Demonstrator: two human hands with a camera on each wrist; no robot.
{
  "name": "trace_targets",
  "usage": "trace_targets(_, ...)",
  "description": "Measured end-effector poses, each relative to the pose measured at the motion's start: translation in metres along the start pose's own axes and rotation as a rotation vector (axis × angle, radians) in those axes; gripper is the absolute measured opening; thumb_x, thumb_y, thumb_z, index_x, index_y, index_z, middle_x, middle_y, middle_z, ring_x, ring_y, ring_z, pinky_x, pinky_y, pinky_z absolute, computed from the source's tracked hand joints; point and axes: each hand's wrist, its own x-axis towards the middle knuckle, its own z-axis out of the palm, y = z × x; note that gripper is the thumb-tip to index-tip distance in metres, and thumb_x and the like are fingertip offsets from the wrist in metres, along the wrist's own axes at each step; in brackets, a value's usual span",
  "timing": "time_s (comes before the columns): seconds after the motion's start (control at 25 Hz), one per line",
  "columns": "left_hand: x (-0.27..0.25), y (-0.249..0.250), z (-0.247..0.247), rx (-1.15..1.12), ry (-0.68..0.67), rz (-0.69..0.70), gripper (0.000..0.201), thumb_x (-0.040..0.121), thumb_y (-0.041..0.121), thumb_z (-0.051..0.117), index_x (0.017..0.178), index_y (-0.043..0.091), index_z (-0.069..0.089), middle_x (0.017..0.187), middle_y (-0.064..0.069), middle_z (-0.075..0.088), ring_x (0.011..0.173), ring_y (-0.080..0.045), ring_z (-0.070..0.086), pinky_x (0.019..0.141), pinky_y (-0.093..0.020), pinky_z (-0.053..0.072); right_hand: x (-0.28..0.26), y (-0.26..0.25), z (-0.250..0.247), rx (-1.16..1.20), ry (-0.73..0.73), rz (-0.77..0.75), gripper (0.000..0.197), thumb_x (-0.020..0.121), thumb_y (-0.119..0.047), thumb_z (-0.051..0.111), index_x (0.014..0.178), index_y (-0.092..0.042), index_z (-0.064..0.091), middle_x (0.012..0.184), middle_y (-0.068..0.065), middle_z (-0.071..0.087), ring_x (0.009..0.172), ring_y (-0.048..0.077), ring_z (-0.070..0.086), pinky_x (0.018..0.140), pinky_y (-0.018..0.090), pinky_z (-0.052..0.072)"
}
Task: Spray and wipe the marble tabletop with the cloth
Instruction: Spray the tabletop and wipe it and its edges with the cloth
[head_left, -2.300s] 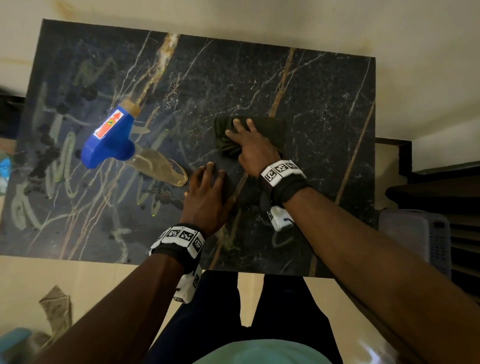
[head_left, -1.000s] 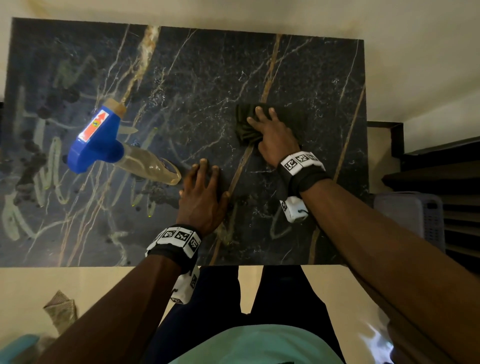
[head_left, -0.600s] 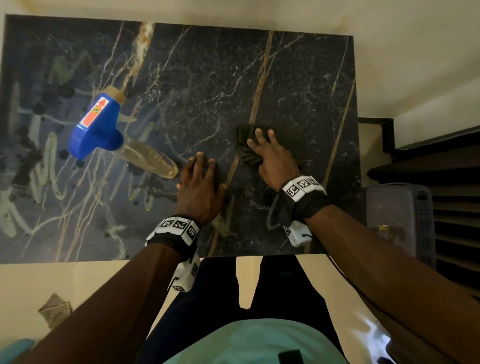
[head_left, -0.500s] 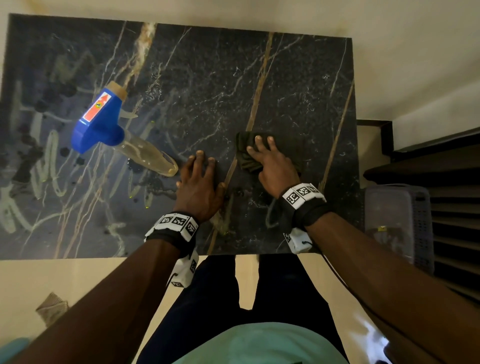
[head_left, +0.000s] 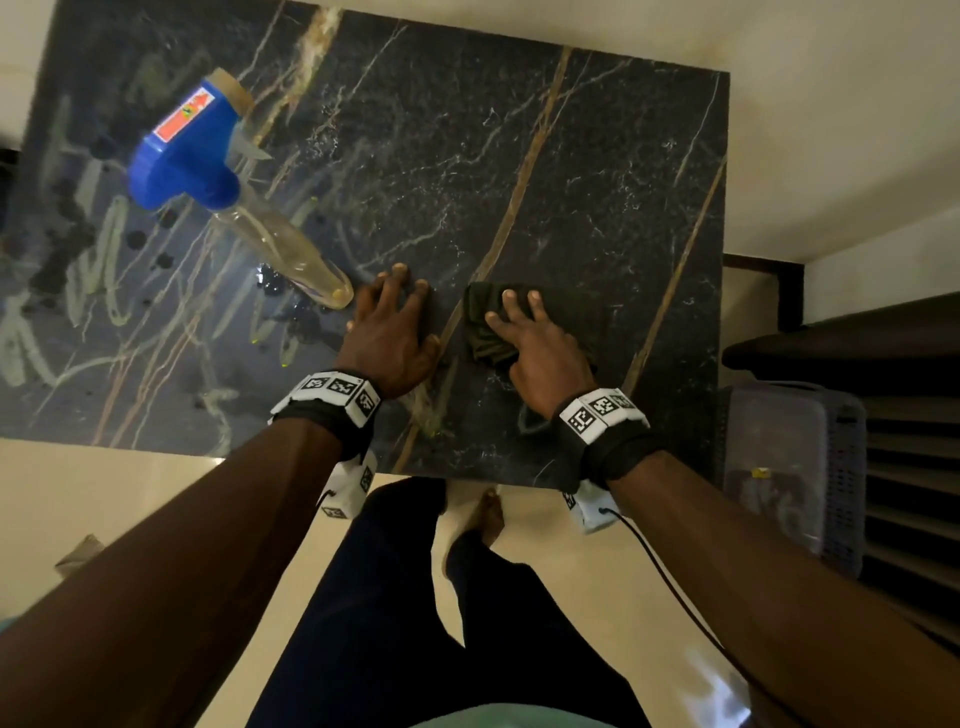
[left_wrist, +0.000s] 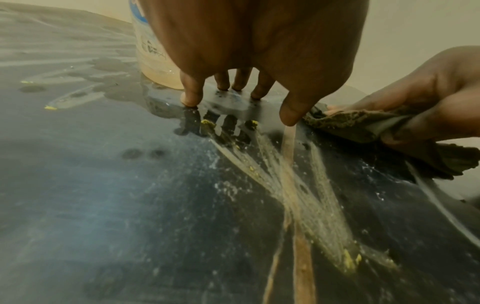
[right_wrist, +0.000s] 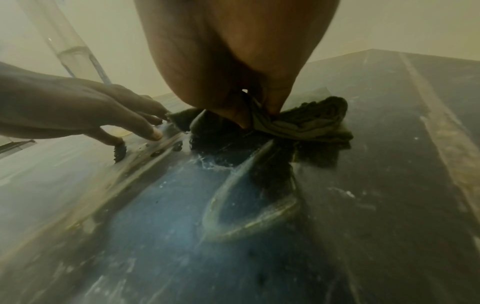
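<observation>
The dark marble tabletop (head_left: 519, 156) has gold veins. My right hand (head_left: 535, 343) presses a dark olive cloth (head_left: 480, 327) onto it near the front edge. In the right wrist view a fold of the cloth (right_wrist: 317, 119) is pinched between thumb and fingers of that hand (right_wrist: 233, 51). My left hand (head_left: 389, 327) rests beside it, empty, fingertips (left_wrist: 189, 96) on the wet marble. A spray bottle (head_left: 187, 150) with a blue head stands just left of that hand, its clear base (left_wrist: 153, 61) by my fingers.
Pale greenish smears (head_left: 78, 291) and dark wet spots (head_left: 270, 275) cover the table's left half. A grey plastic basket (head_left: 789, 467) and dark slatted furniture (head_left: 883, 364) stand at the right. Crumpled paper (head_left: 78, 551) lies on the cream floor.
My right hand has drawn the cloth back from the table's middle toward the front edge, ending beside my left hand. The left hand and the bottle have stayed put.
</observation>
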Motion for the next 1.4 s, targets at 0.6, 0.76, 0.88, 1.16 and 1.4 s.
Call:
trace_targets(0.6, -0.053, -0.025, 0.000, 0.030, -0.058, 0.005, 0.090, 0.088, 0.061, 0.042, 0.159, 0.009, 0.023, 0.168, -0.013, 0.016, 0.154, -0.038, 0.016, 0.111, -0.069, 0.036, 0.024, -0.056, 0.013, -0.089, 0.044, -0.046, 0.071, 0.091, -0.004, 0.049, 0.155, -0.026, 0.030, 0.167, 0.002, 0.010, 0.153, 0.034, 0.005, 0.105, 0.053, 0.042)
trace_targets(0.76, -0.092, -0.048, 0.011, 0.090, -0.084, -0.016, 0.087, 0.089, 0.056, 0.057, 0.157, 0.010, 0.028, 0.167, -0.012, 0.016, 0.151, -0.038, 0.018, 0.107, -0.070, 0.040, 0.045, -0.054, -0.001, -0.042, 0.026, -0.082, 0.071, 0.090, -0.001, 0.047, 0.155, -0.028, 0.031, 0.167, 0.000, 0.009, 0.153, 0.032, 0.004, 0.109, 0.057, 0.038)
trace_targets(0.88, -0.111, -0.046, 0.013, 0.130, -0.095, -0.081, 0.084, 0.093, 0.052, 0.061, 0.158, 0.012, 0.026, 0.168, -0.009, 0.011, 0.153, -0.035, 0.014, 0.106, -0.074, 0.036, 0.056, -0.065, -0.007, -0.049, 0.018, -0.041, 0.069, 0.094, -0.004, 0.048, 0.156, -0.026, 0.028, 0.167, 0.003, 0.007, 0.153, 0.035, 0.003, 0.111, 0.057, 0.034)
trace_targets(1.16, -0.115, -0.045, 0.011, 0.120, -0.184, -0.108, 0.101, 0.091, 0.068, 0.054, 0.165, 0.018, 0.008, 0.173, 0.002, -0.008, 0.159, -0.025, -0.003, 0.108, -0.085, 0.016, 0.046, -0.078, 0.004, -0.017, -0.004, -0.105, 0.068, 0.093, -0.005, 0.048, 0.155, -0.025, 0.030, 0.167, 0.004, 0.008, 0.152, 0.036, 0.006, 0.112, 0.055, 0.032)
trace_targets(1.4, -0.117, -0.049, 0.013, 0.105, -0.219, -0.111, 0.106, 0.090, 0.068, 0.059, 0.165, 0.021, 0.002, 0.172, 0.005, -0.014, 0.159, -0.025, -0.007, 0.109, -0.085, 0.017, 0.031, -0.093, 0.029, -0.174, 0.011, -0.141, 0.067, 0.097, -0.007, 0.045, 0.157, -0.023, 0.021, 0.167, 0.006, 0.003, 0.152, 0.038, 0.000, 0.105, 0.055, 0.041)
